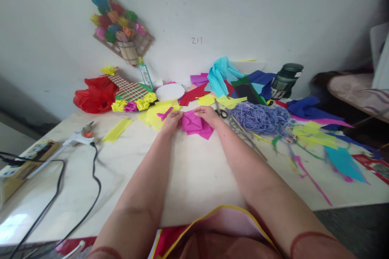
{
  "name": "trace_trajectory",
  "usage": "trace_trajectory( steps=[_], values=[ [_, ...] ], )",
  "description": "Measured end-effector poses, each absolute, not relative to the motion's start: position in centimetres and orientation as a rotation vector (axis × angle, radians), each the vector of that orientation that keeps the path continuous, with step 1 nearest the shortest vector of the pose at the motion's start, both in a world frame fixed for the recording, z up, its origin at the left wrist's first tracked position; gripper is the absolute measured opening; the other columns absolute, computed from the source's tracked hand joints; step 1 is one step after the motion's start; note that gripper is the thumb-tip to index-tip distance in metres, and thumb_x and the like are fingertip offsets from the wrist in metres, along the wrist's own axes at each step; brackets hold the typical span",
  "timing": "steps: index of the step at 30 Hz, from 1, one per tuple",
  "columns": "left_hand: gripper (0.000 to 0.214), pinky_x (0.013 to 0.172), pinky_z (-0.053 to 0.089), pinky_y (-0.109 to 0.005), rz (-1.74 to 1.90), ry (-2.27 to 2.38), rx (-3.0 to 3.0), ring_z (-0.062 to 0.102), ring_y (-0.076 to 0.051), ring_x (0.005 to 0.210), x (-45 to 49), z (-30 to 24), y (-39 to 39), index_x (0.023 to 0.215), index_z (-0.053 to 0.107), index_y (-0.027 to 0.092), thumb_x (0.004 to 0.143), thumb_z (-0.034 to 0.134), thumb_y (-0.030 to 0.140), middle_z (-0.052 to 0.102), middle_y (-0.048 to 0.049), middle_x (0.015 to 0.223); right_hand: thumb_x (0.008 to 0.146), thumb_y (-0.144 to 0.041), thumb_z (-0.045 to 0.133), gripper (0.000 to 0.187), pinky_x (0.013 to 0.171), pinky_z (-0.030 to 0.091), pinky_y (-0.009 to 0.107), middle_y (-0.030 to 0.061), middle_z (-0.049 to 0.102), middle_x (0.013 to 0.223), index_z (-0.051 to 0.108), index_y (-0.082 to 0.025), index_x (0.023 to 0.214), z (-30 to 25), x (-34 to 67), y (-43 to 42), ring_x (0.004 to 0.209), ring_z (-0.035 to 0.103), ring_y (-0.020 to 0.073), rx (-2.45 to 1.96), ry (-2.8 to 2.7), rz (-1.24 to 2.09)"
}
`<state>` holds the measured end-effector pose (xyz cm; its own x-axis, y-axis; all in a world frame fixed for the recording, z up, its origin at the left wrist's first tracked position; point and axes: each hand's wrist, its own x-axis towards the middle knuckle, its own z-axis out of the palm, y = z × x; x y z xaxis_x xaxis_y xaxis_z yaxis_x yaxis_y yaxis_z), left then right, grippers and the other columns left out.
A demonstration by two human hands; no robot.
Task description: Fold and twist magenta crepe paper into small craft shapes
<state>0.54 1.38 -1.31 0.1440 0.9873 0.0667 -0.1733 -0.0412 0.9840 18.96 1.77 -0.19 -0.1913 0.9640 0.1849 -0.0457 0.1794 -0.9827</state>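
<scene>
Both my hands rest on a folded piece of magenta paper [194,124] lying on the white table [188,178]. My left hand [172,120] pinches its left edge with curled fingers. My right hand [209,115] presses on its upper right part, fingers bent onto the paper. A small magenta scrap [165,113] lies on yellow paper [158,114] just left of my left hand. Black-handled scissors [221,112] lie right beside my right hand.
A tangle of purple yarn [261,118] and coloured paper scraps [316,137] fill the right side. A glue gun [79,136] with black cord [75,194] and a power strip [21,162] lie left. Paper flowers [133,104], a red bag [95,95] and a dark jar [285,81] stand by the wall.
</scene>
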Motion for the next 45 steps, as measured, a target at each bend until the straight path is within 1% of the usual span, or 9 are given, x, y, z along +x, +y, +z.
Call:
trace_trajectory(
  steps=[4, 10, 15, 18, 26, 35, 38, 42, 45],
  values=[
    [0.029, 0.043, 0.03, -0.021, 1.215, 0.942, 1.276, 0.044, -0.007, 0.045, 0.46, -1.53, 1.43, 0.072, 0.061, 0.016, 0.066, 0.072, 0.042, 0.053, 0.0022, 0.054, 0.062, -0.018, 0.068, 0.015, 0.07, 0.046, 0.026, 0.0005, 0.069, 0.072, 0.069, -0.016, 0.077, -0.03, 18.92, 1.65, 0.066, 0.059, 0.0118, -0.925, -1.378, 1.268],
    [0.032, 0.047, 0.034, -0.021, 1.2, 0.936, 1.269, 0.049, -0.008, 0.049, 0.69, -0.94, 0.88, 0.079, 0.063, 0.015, 0.063, 0.074, 0.041, 0.059, 0.0016, 0.06, 0.063, -0.017, 0.068, 0.016, 0.068, 0.046, 0.027, 0.0001, 0.068, 0.07, 0.069, -0.017, 0.079, 0.06, 18.87, 1.63, 0.064, 0.059, 0.0119, -0.926, -1.368, 1.276],
    [0.034, 0.045, 0.034, -0.021, 1.186, 0.961, 1.249, 0.048, -0.008, 0.047, 0.8, -0.72, 0.61, 0.072, 0.058, 0.015, 0.058, 0.079, 0.038, 0.058, 0.0025, 0.057, 0.064, -0.016, 0.068, 0.016, 0.069, 0.046, 0.026, -0.0006, 0.067, 0.07, 0.069, -0.017, 0.081, -0.09, 18.7, 1.81, 0.064, 0.057, 0.0108, -0.923, -1.357, 1.25],
    [0.034, 0.043, 0.032, -0.02, 1.204, 0.976, 1.257, 0.047, -0.007, 0.045, 0.89, -0.72, 0.55, 0.068, 0.056, 0.015, 0.054, 0.08, 0.035, 0.058, 0.0026, 0.055, 0.064, -0.02, 0.069, 0.019, 0.068, 0.045, 0.026, -0.0012, 0.066, 0.068, 0.069, -0.017, 0.083, -0.18, 18.64, 1.89, 0.063, 0.057, 0.0106, -0.914, -1.353, 1.253],
    [0.031, 0.044, 0.032, -0.021, 1.23, 0.987, 1.303, 0.047, -0.007, 0.046, 0.84, -0.84, 0.6, 0.067, 0.057, 0.015, 0.057, 0.079, 0.036, 0.058, 0.0028, 0.054, 0.066, -0.034, 0.069, 0.02, 0.067, 0.042, 0.026, -0.0008, 0.065, 0.068, 0.067, -0.016, 0.072, -0.17, 18.86, 1.75, 0.063, 0.054, 0.0118, -0.93, -1.395, 1.212],
    [0.033, 0.044, 0.03, -0.02, 1.229, 0.996, 1.325, 0.045, -0.006, 0.045, 0.83, -0.82, 0.55, 0.068, 0.057, 0.015, 0.057, 0.078, 0.037, 0.057, 0.0032, 0.054, 0.056, -0.03, 0.075, 0.021, 0.06, 0.041, 0.025, -0.0021, 0.064, 0.061, 0.065, -0.016, 0.068, -0.39, 18.7, 1.87, 0.056, 0.053, 0.0107, -0.926, -1.255, 1.348],
    [0.032, 0.045, 0.031, -0.02, 1.235, 1.0, 1.324, 0.046, -0.006, 0.046, 0.8, -0.86, 0.63, 0.068, 0.057, 0.015, 0.057, 0.078, 0.037, 0.057, 0.0034, 0.054, 0.059, -0.037, 0.075, 0.026, 0.055, 0.04, 0.024, -0.0027, 0.06, 0.055, 0.061, -0.016, 0.065, -0.15, 18.71, 1.7, 0.05, 0.051, 0.0102, -0.912, -1.207, 1.401],
    [0.032, 0.046, 0.031, -0.021, 1.233, 0.998, 1.317, 0.047, -0.007, 0.047, 0.77, -0.88, 0.72, 0.068, 0.057, 0.015, 0.055, 0.079, 0.035, 0.057, 0.0032, 0.055, 0.066, -0.052, 0.067, 0.038, 0.048, 0.036, 0.025, -0.0014, 0.056, 0.05, 0.059, -0.016, 0.068, 0.23, 18.87, 1.52, 0.045, 0.049, 0.0115, -0.941, -1.126, 1.457],
    [0.031, 0.046, 0.031, -0.021, 1.232, 0.989, 1.307, 0.047, -0.007, 0.047, 0.79, -0.82, 0.68, 0.067, 0.057, 0.015, 0.056, 0.079, 0.034, 0.057, 0.0032, 0.055, 0.063, -0.053, 0.069, 0.039, 0.047, 0.034, 0.025, -0.0027, 0.052, 0.048, 0.055, -0.017, 0.063, 0.32, 18.89, 1.38, 0.044, 0.046, 0.0109, -0.956, -1.143, 1.447]
  ],
)
